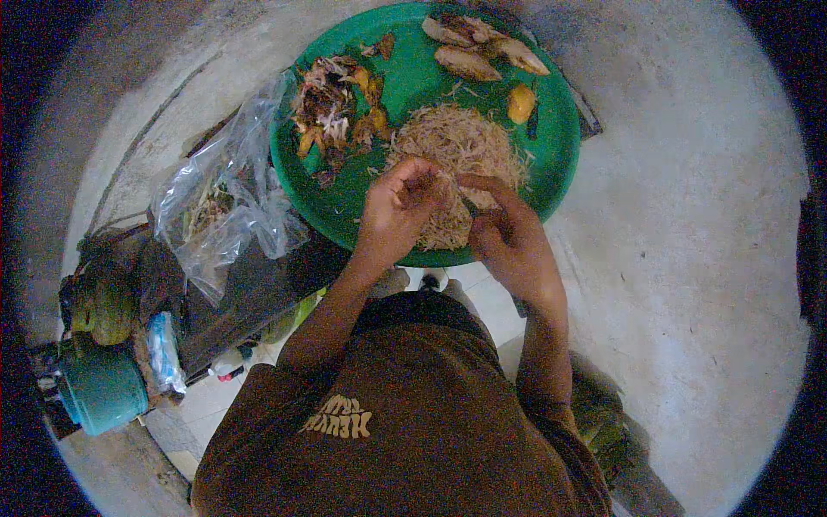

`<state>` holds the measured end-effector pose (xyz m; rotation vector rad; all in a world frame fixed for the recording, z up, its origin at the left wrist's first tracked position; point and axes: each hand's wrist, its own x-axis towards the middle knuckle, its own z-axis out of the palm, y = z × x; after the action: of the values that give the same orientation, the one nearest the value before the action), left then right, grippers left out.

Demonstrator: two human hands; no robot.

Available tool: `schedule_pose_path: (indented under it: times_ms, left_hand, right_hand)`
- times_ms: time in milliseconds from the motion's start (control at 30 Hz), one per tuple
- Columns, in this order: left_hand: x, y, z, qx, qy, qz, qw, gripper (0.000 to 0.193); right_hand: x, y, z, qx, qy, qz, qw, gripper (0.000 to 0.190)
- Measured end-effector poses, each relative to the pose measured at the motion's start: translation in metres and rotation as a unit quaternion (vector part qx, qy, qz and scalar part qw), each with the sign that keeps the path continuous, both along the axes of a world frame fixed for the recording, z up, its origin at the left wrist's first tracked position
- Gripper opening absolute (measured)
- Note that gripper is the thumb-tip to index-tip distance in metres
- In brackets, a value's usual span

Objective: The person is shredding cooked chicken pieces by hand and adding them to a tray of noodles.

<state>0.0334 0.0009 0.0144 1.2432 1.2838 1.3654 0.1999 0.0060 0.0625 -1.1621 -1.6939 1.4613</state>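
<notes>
A heap of finely shredded, pale meat, probably chicken, lies on a round green tray. Over the heap's near side my left hand has its fingers curled, pinching thin shreds. Facing it, my right hand holds a small pale piece of meat between thumb and fingers. The fingertips of both hands are close together, and the exact grip is partly hidden. Bones and skin scraps form a pile at the tray's left. Larger unshredded pieces of meat rest at the far right, above a yellow lump.
Left of the tray, a clear plastic bag with scraps lies on a dark surface. A teal container and a blue-and-white plastic packet are at lower left. A pale wall rises at right.
</notes>
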Motion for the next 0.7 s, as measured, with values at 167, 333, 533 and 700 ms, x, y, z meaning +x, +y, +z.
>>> schedule_pose_path:
  times_ms: [167,333,533,700]
  left_hand:
    - [0.005,0.0,0.003,0.011,0.019,-0.001,1.0,0.009]
    - [0.001,0.003,0.0,-0.007,-0.019,0.001,1.0,0.01]
    - [0.004,-0.002,0.006,-0.012,0.013,-0.015,1.0,0.014]
    - [0.005,-0.001,0.003,0.024,0.045,0.006,0.999,0.016]
  right_hand:
    - [0.002,0.005,-0.005,-0.007,-0.035,-0.001,0.999,0.044]
    - [0.002,-0.002,0.001,-0.063,0.053,-0.04,0.996,0.048]
    - [0.002,-0.006,0.007,-0.028,0.024,-0.006,0.999,0.049]
    - [0.002,-0.003,-0.003,-0.004,-0.003,-0.032,0.999,0.044]
